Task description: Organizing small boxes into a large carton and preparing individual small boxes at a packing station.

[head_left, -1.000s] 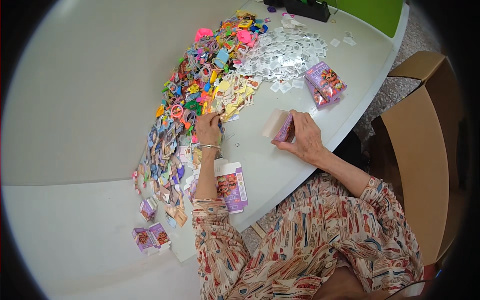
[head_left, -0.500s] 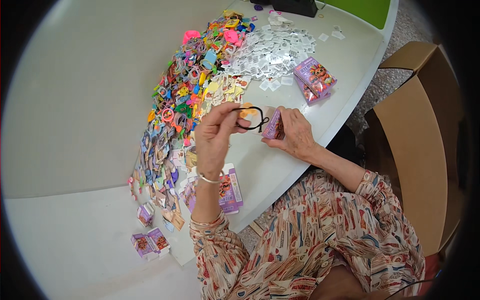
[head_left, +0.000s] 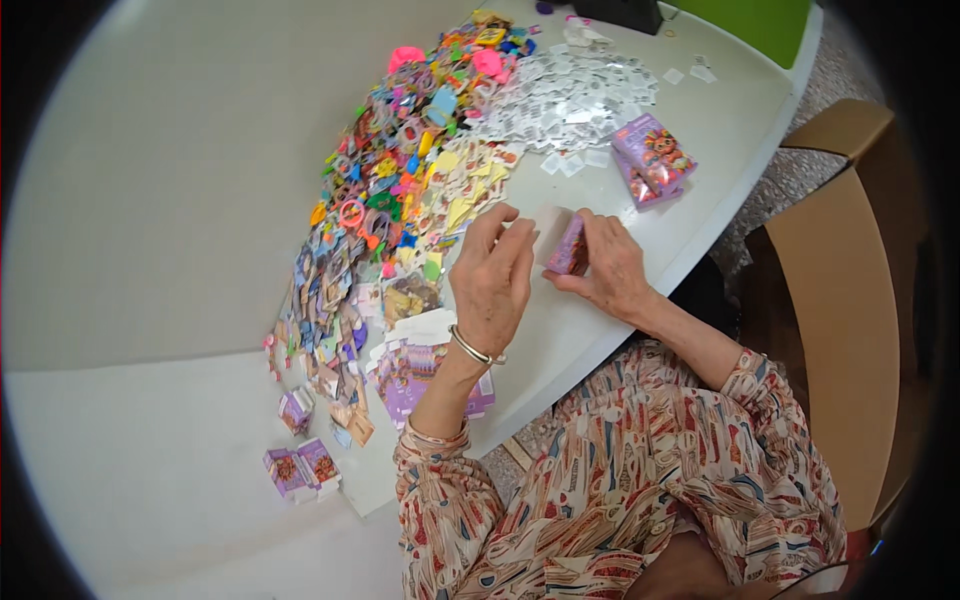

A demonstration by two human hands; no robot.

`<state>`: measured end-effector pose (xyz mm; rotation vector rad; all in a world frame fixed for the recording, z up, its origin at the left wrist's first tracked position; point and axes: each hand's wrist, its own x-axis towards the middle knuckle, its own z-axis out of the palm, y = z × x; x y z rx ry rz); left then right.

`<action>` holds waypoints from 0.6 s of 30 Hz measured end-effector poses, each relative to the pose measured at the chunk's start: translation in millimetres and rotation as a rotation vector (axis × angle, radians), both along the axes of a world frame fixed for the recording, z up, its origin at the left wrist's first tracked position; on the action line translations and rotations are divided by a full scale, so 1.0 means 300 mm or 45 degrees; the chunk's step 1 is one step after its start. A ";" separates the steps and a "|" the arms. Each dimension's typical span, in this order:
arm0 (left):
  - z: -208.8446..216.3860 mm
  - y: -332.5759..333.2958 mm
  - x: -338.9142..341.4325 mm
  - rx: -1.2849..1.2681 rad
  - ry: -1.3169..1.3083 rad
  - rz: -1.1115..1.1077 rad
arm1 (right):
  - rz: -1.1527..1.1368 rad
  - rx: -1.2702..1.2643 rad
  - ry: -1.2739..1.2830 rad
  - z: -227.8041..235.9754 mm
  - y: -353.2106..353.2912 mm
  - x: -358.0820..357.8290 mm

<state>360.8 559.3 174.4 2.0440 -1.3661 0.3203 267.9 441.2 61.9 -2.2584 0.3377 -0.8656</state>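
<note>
My right hand (head_left: pixel 618 268) grips a small purple carton (head_left: pixel 568 247), its pale open flap toward my left hand. My left hand (head_left: pixel 490 280) hovers over the table just left of the carton, apart from it. Its back faces up and its fingers are loosely bent and apart, with nothing visible in them; the palm side is hidden. Below its wrist lies a stack of flattened purple cartons (head_left: pixel 430 375). Left of that hand spreads a heap of small colourful trinkets (head_left: pixel 385 170), with paper cards (head_left: pixel 460 195) along its near side.
White sachets (head_left: pixel 570 100) are piled at the back. Two filled-out purple cartons (head_left: pixel 652 155) are stacked near the right table edge. More small cartons (head_left: pixel 302 470) lie at the lower left. A large cardboard box (head_left: pixel 835 290) stands beside the table at right.
The black cord bracelet that my left hand held at the carton's mouth is out of sight. That hand has turned back-up and drawn away from the carton. My right hand keeps its hold.
</note>
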 end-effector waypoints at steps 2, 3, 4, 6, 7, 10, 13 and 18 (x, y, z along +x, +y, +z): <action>0.002 0.031 0.053 -0.079 0.116 0.009 | -0.040 -0.039 -0.010 -0.020 -0.011 -0.008; 0.007 0.055 0.082 -0.165 0.238 -0.007 | -0.019 -0.033 -0.016 -0.021 -0.007 -0.011; 0.016 0.068 0.121 -0.164 0.427 0.088 | -0.055 -0.058 0.001 -0.029 -0.024 -0.018; -0.003 0.167 0.252 -0.254 0.616 0.309 | -0.062 -0.078 0.022 -0.034 -0.020 -0.015; 0.013 0.222 0.304 -0.296 0.694 0.378 | -0.043 -0.074 0.009 -0.026 -0.011 -0.010; -0.047 0.383 0.482 -0.142 0.654 0.467 | -0.043 -0.102 -0.006 -0.018 0.000 -0.005; -0.127 0.395 0.506 0.143 0.565 0.468 | -0.051 -0.121 0.013 -0.022 -0.009 -0.008; -0.221 0.405 0.479 0.672 0.079 0.395 | -0.047 -0.150 -0.005 -0.018 -0.012 -0.009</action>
